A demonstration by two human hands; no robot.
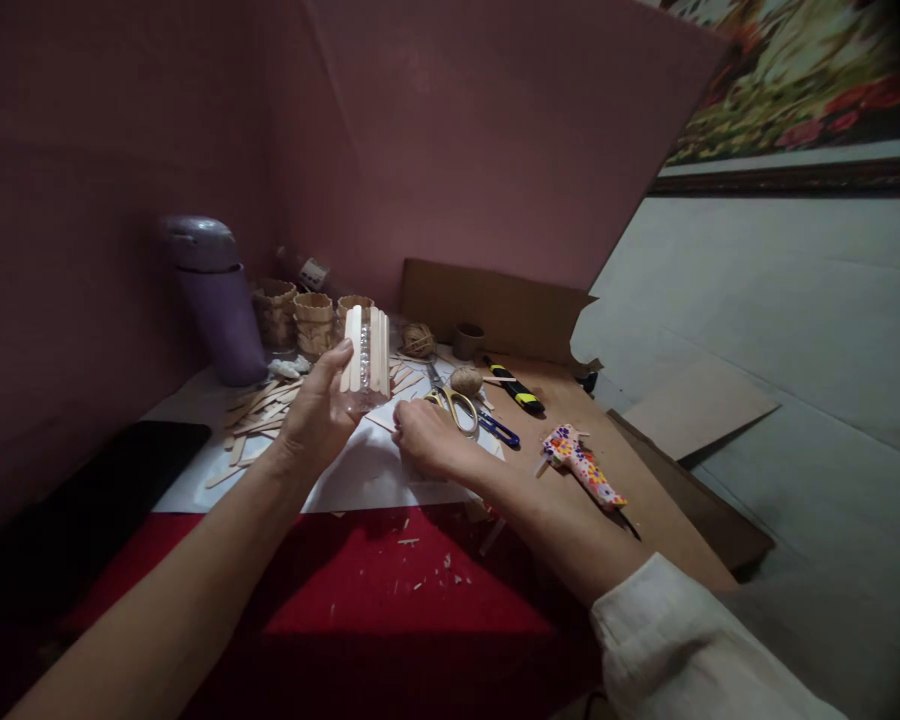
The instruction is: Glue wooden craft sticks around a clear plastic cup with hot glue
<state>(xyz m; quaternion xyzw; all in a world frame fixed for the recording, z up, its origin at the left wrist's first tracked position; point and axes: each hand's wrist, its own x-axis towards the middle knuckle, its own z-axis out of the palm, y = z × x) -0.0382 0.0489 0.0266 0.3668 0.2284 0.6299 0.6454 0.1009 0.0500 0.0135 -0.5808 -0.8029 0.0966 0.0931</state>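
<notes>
My left hand is closed around a clear plastic cup and holds it up above the white paper. Pale craft sticks stand upright side by side on its wall, with a strip of bare plastic between them. My right hand is low over the paper, its fingers curled together beside the scissors. A thin stick end shows by its fingertips; whether it is gripped or lies on the paper is unclear. Loose craft sticks lie in a pile left of the cup.
A purple bottle and several stick-covered cups stand at the back left. Twine balls, a blue cutter, a black-yellow knife and a flowered glue gun lie to the right. A dark flat object is at left.
</notes>
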